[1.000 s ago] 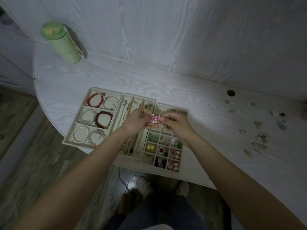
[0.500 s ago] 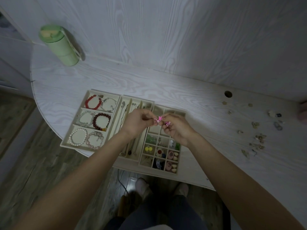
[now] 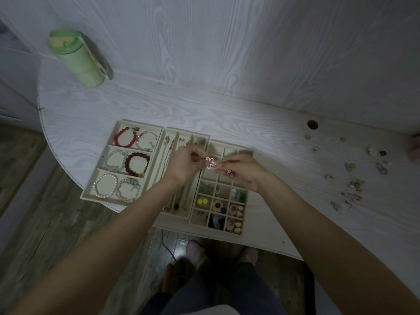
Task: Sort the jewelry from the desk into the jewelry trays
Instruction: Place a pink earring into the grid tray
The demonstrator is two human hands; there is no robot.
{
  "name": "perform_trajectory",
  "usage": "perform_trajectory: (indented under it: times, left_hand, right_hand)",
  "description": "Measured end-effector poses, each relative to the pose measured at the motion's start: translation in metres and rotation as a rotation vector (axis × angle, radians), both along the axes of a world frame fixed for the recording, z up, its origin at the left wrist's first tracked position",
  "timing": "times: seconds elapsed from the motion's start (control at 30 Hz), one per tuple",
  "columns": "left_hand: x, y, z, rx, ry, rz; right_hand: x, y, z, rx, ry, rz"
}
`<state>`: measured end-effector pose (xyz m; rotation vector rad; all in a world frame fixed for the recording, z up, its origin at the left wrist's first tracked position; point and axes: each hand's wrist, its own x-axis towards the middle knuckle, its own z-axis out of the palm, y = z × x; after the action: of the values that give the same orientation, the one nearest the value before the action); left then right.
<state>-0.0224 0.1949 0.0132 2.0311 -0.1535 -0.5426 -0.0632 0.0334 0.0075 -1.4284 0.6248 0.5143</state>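
White wood-grain desk (image 3: 227, 114); above grid tray (image 3: 246, 153) near front edge, flower earrings now separated: left hand (image 3: 184, 165) pinching one (image 3: 210, 162), right hand (image 3: 243, 172) pinching other (image 3: 228, 171).

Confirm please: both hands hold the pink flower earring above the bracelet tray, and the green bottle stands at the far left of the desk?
Not quite. The head view shows both hands holding the earring above the small-compartment tray, not the bracelet tray. The bottle does stand far left.

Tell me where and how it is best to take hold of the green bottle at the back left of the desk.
Probably grip the green bottle round its straight body, below the wider lid, coming from the front. It stands upright and clear; its strap hangs on the right.
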Motion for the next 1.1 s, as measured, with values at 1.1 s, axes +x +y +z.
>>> perform_trajectory:
  times: [1.1]
  left_hand:
    - [0.008, -0.017, -0.012, 0.695, -0.290, -0.477]
  right_hand:
    - [-0.002, 0.028, -0.025, -0.890, -0.165, 0.345]
